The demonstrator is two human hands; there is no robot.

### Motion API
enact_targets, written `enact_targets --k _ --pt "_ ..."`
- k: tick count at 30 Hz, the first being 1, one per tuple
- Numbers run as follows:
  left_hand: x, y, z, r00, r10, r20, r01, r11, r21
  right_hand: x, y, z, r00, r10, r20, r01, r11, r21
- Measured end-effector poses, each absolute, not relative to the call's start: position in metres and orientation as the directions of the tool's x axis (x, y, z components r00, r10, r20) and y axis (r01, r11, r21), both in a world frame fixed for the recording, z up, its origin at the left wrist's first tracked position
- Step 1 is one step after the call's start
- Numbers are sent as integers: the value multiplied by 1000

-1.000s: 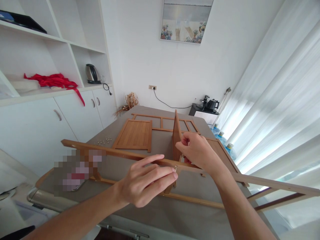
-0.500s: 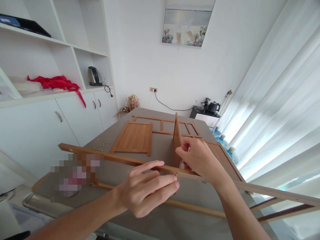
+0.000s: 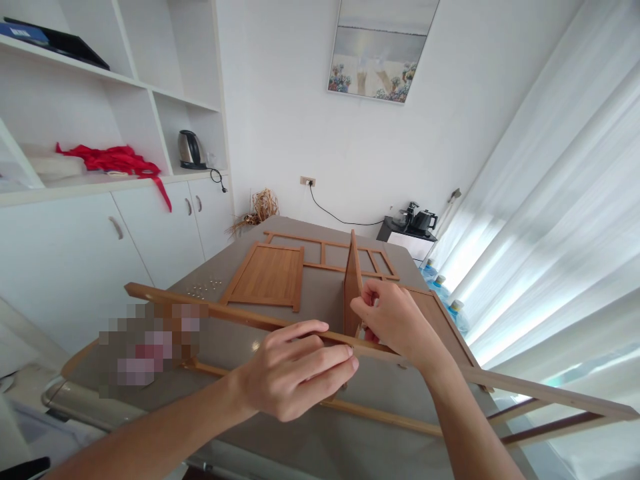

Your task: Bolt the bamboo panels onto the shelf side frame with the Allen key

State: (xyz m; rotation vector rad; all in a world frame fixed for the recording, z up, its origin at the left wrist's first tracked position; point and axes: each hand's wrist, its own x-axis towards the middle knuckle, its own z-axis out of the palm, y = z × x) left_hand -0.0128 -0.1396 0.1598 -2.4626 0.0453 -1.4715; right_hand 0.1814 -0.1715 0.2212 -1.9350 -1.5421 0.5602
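A long wooden frame (image 3: 235,316) stands on its side across the near part of the table, its top rail running left to right. My left hand (image 3: 300,370) lies against this rail, its fingertips brought together around a small metal bolt (image 3: 351,348), of which only a bit shows. The thumb is hidden. Just behind the rail, my right hand (image 3: 393,320) is closed in a pinch beside the upright wooden panel (image 3: 353,287). Something small and pale shows between its fingers, too little to name. The panel's lower edge meets the frame near both hands.
On the grey table (image 3: 320,293) lie a flat wooden panel (image 3: 267,273), a slatted frame (image 3: 323,253), another panel (image 3: 440,323) at right and several small metal fittings (image 3: 205,288). A blurred patch (image 3: 150,347) covers the left. Water bottles (image 3: 455,310) stand beyond the right edge.
The bolt at my left fingertips shows less than before. Both hands keep nearly the same place and grip; the view has shifted slightly.
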Motion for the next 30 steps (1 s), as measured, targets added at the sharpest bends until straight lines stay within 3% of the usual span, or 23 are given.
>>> enact_targets --k 8,14,24,30 --pt "-13 -139 165 481 -165 861 153 -951 -267 182 -171 220 211 976 46 728 -126 -674" --pt "-15 -138 167 445 -155 882 75 -975 -209 183 -171 219 216 976 22 698 -138 -703" --pt "-17 -145 168 568 58 821 210 -975 -76 180 -173 221 188 982 32 725 -117 -678" --pt "-18 -147 168 584 257 770 335 -940 60 177 -172 225 191 980 59 765 -111 -634"
